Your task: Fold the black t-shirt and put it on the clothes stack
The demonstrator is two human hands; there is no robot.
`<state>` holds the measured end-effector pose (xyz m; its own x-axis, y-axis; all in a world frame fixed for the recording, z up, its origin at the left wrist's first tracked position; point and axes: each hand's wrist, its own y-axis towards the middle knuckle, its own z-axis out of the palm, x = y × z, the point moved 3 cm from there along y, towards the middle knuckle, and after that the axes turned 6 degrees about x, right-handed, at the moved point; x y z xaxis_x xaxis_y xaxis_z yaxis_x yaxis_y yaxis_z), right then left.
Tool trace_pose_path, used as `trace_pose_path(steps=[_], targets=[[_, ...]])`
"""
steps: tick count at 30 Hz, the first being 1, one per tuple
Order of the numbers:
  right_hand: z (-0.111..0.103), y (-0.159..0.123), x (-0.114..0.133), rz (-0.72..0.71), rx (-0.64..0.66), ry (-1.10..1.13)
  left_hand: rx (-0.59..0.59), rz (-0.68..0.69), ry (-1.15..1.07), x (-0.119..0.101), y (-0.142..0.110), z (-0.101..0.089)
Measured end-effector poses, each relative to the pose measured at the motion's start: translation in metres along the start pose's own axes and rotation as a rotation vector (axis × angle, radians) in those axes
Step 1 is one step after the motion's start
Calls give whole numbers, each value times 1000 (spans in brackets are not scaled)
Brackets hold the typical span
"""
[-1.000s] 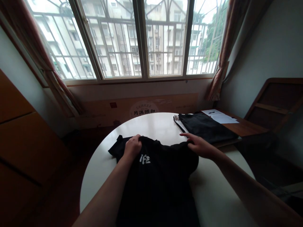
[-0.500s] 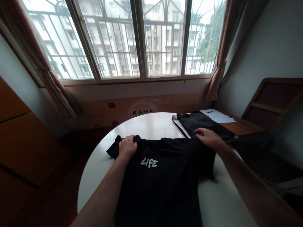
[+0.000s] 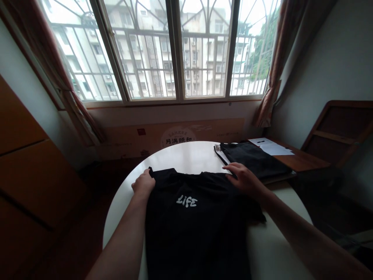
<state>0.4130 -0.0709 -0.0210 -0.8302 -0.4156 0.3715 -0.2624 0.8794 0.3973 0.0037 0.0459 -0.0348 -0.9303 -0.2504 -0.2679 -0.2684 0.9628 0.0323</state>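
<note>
A black T-shirt [image 3: 198, 229] with white lettering lies spread over a round white table [image 3: 186, 151], the print upside down from where I look. My left hand [image 3: 144, 182] is closed on the shirt's left edge near the shoulder, and the sleeve on that side no longer sticks out. At the opposite shoulder, my right hand [image 3: 241, 178] rests over the cloth with fingers stretched and thumb apart. The right sleeve hangs loose below my right wrist. The shirt's lower part runs out of the view.
Behind my right hand lies a folded black cloth item [image 3: 253, 157] beside a clipboard edge. White papers [image 3: 271, 146] and a pen rest on a brown wooden surface [image 3: 309, 161]. A wooden chair back [image 3: 335, 132] stands at the right, an orange-brown cabinet [image 3: 26, 167] at the left.
My left hand has moved left to the shirt's edge, and the left sleeve has gone from sight. My right hand has shifted left along the shoulder. The view has tilted slightly.
</note>
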Motion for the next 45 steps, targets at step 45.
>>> trace_pose_path(steps=[45], targets=[[99, 96, 5, 230, 580, -177, 335, 429, 160, -84, 9, 38]])
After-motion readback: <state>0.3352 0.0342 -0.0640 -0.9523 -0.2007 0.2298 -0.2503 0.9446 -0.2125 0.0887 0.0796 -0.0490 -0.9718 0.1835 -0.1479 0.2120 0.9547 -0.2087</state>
